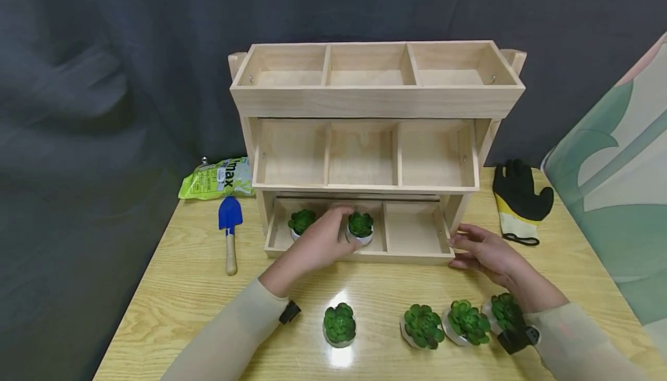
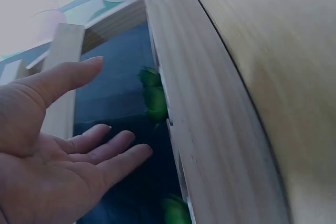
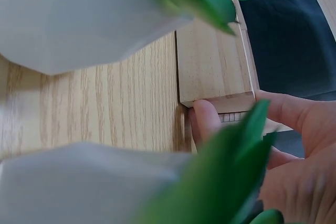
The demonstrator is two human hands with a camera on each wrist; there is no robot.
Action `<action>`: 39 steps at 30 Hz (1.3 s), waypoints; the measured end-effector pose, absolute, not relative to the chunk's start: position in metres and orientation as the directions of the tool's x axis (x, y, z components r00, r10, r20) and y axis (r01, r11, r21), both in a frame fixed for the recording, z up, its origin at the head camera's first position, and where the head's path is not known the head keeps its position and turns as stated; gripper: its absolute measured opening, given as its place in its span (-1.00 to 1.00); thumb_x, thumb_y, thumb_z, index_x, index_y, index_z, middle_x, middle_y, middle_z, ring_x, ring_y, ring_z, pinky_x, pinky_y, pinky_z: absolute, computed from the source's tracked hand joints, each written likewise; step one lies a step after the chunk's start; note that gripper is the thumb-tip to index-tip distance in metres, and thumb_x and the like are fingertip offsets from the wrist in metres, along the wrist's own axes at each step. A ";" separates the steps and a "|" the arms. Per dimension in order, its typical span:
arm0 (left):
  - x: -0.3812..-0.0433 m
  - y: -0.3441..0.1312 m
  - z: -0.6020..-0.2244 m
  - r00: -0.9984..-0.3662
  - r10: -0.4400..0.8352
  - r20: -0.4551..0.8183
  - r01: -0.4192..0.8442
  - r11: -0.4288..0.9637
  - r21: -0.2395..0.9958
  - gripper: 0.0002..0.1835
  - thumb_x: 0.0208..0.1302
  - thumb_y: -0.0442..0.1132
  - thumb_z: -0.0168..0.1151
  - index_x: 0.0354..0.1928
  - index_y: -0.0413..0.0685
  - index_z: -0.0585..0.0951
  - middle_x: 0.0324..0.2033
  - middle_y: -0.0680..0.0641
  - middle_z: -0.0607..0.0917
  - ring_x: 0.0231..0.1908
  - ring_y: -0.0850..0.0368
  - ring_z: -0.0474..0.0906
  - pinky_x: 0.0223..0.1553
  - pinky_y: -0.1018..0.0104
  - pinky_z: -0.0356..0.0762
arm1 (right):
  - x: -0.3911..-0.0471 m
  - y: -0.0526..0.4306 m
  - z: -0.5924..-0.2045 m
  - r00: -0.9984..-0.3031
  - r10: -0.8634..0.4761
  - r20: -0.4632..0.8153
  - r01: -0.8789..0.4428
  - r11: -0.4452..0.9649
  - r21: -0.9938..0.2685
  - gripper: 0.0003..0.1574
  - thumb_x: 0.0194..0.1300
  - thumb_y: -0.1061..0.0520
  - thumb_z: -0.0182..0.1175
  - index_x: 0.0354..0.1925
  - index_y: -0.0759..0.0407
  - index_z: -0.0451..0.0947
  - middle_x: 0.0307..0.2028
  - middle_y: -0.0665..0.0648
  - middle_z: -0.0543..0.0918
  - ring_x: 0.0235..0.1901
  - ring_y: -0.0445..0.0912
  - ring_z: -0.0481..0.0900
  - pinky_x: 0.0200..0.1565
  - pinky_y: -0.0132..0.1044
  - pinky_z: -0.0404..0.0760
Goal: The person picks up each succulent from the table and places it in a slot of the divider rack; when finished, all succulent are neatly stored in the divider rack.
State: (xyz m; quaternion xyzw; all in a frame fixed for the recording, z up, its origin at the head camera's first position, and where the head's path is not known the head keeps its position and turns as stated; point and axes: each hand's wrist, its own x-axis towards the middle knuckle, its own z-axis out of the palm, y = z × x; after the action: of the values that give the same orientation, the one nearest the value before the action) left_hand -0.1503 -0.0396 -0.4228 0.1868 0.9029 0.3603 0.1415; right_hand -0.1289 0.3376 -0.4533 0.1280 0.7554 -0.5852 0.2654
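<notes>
A three-tier wooden planter shelf (image 1: 375, 103) stands at the table's back, each tier divided into three compartments. In its bottom tray (image 1: 417, 258), one small potted succulent (image 1: 301, 220) sits in the left compartment. Another potted succulent (image 1: 361, 224) stands in the middle one, near its left divider. My left hand (image 1: 320, 241) hovers beside that middle plant; the left wrist view shows its fingers spread and apart from the plants. At the tray's right end, my right hand (image 1: 487, 252) holds the corner between thumb and fingers, seen also at the wooden corner (image 3: 218, 98) in the right wrist view.
Near the front stand a lone potted succulent (image 1: 339, 326) and a row of three: one potted succulent (image 1: 422, 328), a second (image 1: 467, 323) and a third (image 1: 504, 310) beneath my right wrist. A blue trowel (image 1: 230, 219) and green bag (image 1: 213, 179) lie left; a glove (image 1: 518, 198) lies right.
</notes>
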 end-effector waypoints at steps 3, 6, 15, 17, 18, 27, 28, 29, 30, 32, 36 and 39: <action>-0.131 -0.055 -0.423 -0.886 0.446 -0.122 0.222 0.642 0.734 -0.09 0.38 0.13 0.46 0.63 0.00 0.29 0.58 -0.13 0.40 0.48 -0.20 0.47 0.47 -0.17 0.52 | -0.128 0.337 -0.454 -0.826 -0.115 -0.552 0.506 0.282 -0.815 0.00 0.69 -0.02 0.08 0.73 0.24 -0.22 0.63 0.56 0.04 0.12 -0.04 0.71 0.12 -0.20 0.82; -0.112 -0.072 -0.425 -0.880 0.452 -0.145 0.175 0.593 0.786 -0.06 0.37 0.25 0.43 0.63 0.09 0.28 0.58 -0.09 0.39 0.48 -0.19 0.48 0.48 -0.19 0.51 | -0.128 0.336 -0.453 -0.829 -0.113 -0.547 0.501 0.285 -0.818 -0.01 0.69 -0.02 0.09 0.73 0.24 -0.20 0.63 0.56 0.05 0.11 -0.04 0.72 0.12 -0.20 0.82; -0.077 -0.111 -0.443 -0.875 0.436 -0.210 -0.003 0.429 0.903 -0.05 0.32 0.18 0.50 0.62 0.10 0.27 0.58 -0.09 0.40 0.46 -0.31 0.51 0.46 -0.17 0.53 | -0.129 0.338 -0.451 -0.839 -0.116 -0.532 0.480 0.307 -0.822 -0.03 0.71 0.00 0.05 0.73 0.28 -0.21 0.62 0.58 0.05 0.14 -0.01 0.71 0.12 -0.19 0.82; -0.072 -0.115 -0.449 -0.874 0.434 -0.218 -0.024 0.409 0.912 -0.07 0.32 0.14 0.52 0.61 0.09 0.29 0.56 -0.16 0.42 0.45 -0.35 0.51 0.43 -0.19 0.56 | -0.130 0.338 -0.451 -0.839 -0.116 -0.532 0.479 0.307 -0.822 -0.04 0.71 0.00 0.05 0.73 0.28 -0.21 0.62 0.58 0.06 0.14 -0.01 0.70 0.12 -0.19 0.82; -0.069 -0.118 -0.451 -0.872 0.435 -0.224 -0.033 0.404 0.914 -0.07 0.31 0.14 0.52 0.60 0.09 0.30 0.55 -0.18 0.43 0.44 -0.36 0.51 0.42 -0.20 0.56 | -0.129 0.338 -0.451 -0.839 -0.118 -0.531 0.477 0.308 -0.823 -0.03 0.71 0.00 0.05 0.72 0.29 -0.22 0.62 0.59 0.05 0.14 -0.01 0.70 0.12 -0.19 0.82; -0.049 -0.134 -0.467 -0.860 0.443 -0.252 -0.065 0.396 0.916 -0.05 0.25 0.10 0.58 0.59 0.07 0.32 0.51 -0.24 0.47 0.43 -0.34 0.53 0.40 -0.06 0.60 | -0.130 0.338 -0.453 -0.838 -0.125 -0.531 0.474 0.313 -0.823 -0.04 0.71 -0.01 0.05 0.73 0.28 -0.20 0.62 0.59 0.06 0.12 -0.02 0.71 0.11 -0.22 0.83; -0.048 -0.135 -0.469 -0.859 0.442 -0.258 -0.073 0.392 0.917 -0.05 0.24 0.10 0.59 0.59 0.07 0.33 0.51 -0.24 0.48 0.43 -0.34 0.53 0.40 -0.05 0.61 | -0.130 0.338 -0.453 -0.838 -0.128 -0.530 0.473 0.314 -0.823 -0.04 0.71 -0.01 0.05 0.73 0.28 -0.21 0.62 0.60 0.05 0.13 -0.02 0.70 0.10 -0.22 0.83; -0.047 -0.136 -0.470 -0.858 0.441 -0.263 -0.081 0.390 0.917 -0.05 0.24 0.10 0.59 0.58 0.08 0.34 0.51 -0.23 0.48 0.43 -0.33 0.53 0.39 -0.04 0.62 | -0.130 0.338 -0.453 -0.838 -0.131 -0.529 0.471 0.315 -0.824 -0.04 0.71 -0.01 0.04 0.72 0.29 -0.22 0.61 0.60 0.05 0.13 -0.01 0.70 0.10 -0.21 0.83; -0.046 -0.137 -0.471 -0.857 0.441 -0.265 -0.083 0.390 0.917 -0.06 0.24 0.11 0.59 0.58 0.08 0.34 0.51 -0.23 0.48 0.42 -0.33 0.54 0.39 -0.03 0.62 | -0.130 0.338 -0.453 -0.837 -0.131 -0.531 0.473 0.314 -0.823 -0.04 0.71 -0.01 0.04 0.72 0.29 -0.22 0.62 0.60 0.05 0.13 -0.02 0.70 0.10 -0.21 0.83; -0.044 -0.138 -0.473 -0.854 0.444 -0.270 -0.088 0.390 0.917 -0.06 0.24 0.12 0.59 0.57 0.10 0.35 0.51 -0.21 0.48 0.42 -0.32 0.55 0.38 -0.02 0.63 | -0.130 0.338 -0.453 -0.836 -0.131 -0.532 0.475 0.312 -0.823 -0.03 0.71 -0.01 0.04 0.72 0.29 -0.23 0.61 0.60 0.05 0.11 -0.04 0.70 0.10 -0.22 0.83; -0.042 -0.138 -0.474 -0.850 0.451 -0.271 -0.090 0.381 0.920 -0.06 0.21 0.09 0.62 0.56 0.11 0.36 0.49 -0.20 0.50 0.42 -0.31 0.54 0.39 0.00 0.62 | -0.129 0.338 -0.453 -0.837 -0.133 -0.531 0.474 0.310 -0.824 -0.03 0.72 -0.01 0.03 0.72 0.30 -0.24 0.61 0.61 0.05 0.06 -0.10 0.71 0.10 -0.22 0.82; -0.040 -0.137 -0.474 -0.841 0.471 -0.265 -0.081 0.374 0.924 -0.03 0.17 0.06 0.65 0.56 0.08 0.37 0.47 -0.21 0.53 0.41 -0.29 0.55 0.40 0.01 0.61 | -0.129 0.338 -0.454 -0.836 -0.134 -0.532 0.476 0.304 -0.825 -0.03 0.71 -0.01 0.04 0.72 0.30 -0.24 0.61 0.61 0.05 0.04 -0.12 0.71 0.10 -0.22 0.82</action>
State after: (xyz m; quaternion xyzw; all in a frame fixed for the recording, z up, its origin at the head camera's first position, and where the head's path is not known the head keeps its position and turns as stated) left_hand -0.0400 -0.1367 -0.4735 0.1237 0.7894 0.5454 0.2531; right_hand -0.1290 0.3377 -0.4541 0.1120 0.7634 -0.5790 0.2636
